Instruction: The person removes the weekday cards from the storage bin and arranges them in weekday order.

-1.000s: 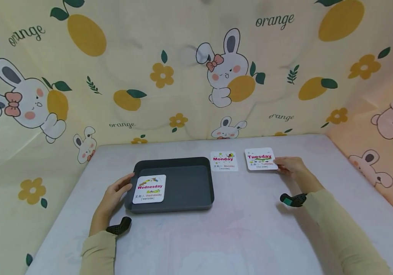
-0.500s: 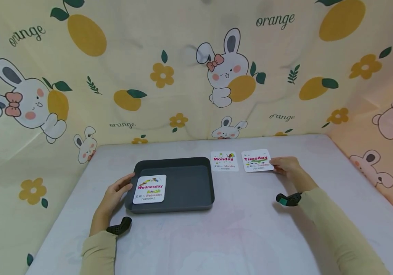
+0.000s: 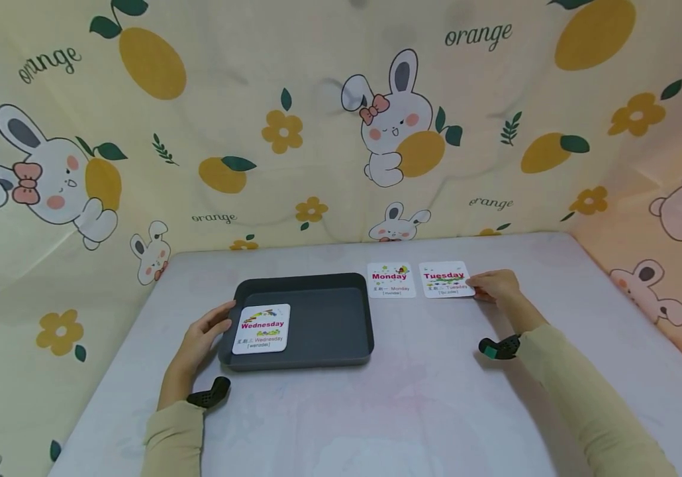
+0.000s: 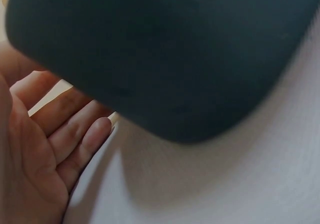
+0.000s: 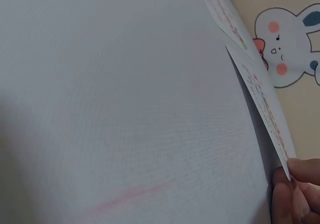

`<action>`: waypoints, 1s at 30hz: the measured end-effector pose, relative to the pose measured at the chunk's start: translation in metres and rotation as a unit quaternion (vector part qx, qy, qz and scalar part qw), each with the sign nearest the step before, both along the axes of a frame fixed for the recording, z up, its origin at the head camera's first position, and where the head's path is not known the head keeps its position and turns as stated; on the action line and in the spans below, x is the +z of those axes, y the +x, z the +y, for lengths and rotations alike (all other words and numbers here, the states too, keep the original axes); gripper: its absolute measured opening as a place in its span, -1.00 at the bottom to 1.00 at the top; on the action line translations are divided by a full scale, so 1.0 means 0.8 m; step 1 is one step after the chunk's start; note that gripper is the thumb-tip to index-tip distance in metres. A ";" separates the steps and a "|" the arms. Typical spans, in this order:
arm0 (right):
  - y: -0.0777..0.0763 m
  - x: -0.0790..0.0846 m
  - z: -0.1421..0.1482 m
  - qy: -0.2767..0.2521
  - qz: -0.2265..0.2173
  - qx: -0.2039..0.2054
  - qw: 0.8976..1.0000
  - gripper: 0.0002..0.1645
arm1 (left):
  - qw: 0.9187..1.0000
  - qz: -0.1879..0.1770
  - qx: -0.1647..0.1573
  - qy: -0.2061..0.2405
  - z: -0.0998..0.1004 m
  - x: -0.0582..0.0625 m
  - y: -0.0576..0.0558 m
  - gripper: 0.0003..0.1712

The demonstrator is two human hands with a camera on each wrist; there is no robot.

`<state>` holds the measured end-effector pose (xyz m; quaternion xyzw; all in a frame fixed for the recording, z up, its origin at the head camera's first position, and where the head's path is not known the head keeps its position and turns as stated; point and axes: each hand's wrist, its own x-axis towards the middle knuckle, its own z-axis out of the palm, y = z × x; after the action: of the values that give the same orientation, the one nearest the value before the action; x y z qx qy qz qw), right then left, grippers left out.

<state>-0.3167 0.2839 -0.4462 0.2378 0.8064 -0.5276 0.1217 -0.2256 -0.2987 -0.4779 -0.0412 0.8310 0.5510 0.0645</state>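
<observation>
In the head view my left hand rests its fingertips and thumb against the left side of a dark grey tray. The left wrist view has the fingers loosely bent at the tray wall, the little finger apart from it. A white Wednesday card lies in the tray's left part. My right hand pinches the right edge of the Tuesday card between thumb and fingers. Seen from the right wrist, that card tilts, its gripped edge raised off the table. A Monday card lies just left of it.
The white tabletop stretches in front of the tray and cards. Behind and to both sides hangs a cream cloth printed with rabbits and oranges. The tray's right rim stands close beside the Monday card.
The Tuesday card, pinched by my right hand, has moved slightly left and down to beside the Monday card. My left hand stays at the tray.
</observation>
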 end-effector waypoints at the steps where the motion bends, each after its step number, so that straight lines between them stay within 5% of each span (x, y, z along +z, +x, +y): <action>1: 0.000 -0.001 0.000 0.010 0.002 0.003 1.000 -0.42 | 1.000 -0.001 0.000 0.000 0.000 0.000 0.000 -0.41; 13: 0.007 -0.003 0.002 0.110 0.037 0.006 0.993 -0.45 | 1.000 0.006 -0.002 0.002 -0.001 -0.003 0.000 -0.41; 30: 0.028 0.006 -0.023 0.023 0.022 0.009 0.999 -0.42 | 1.000 0.008 -0.007 0.003 -0.002 -0.002 0.000 -0.42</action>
<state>-0.2943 0.2653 -0.4415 0.2216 0.8231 -0.5126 0.1030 -0.2256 -0.3001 -0.4799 -0.0309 0.8302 0.5532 0.0617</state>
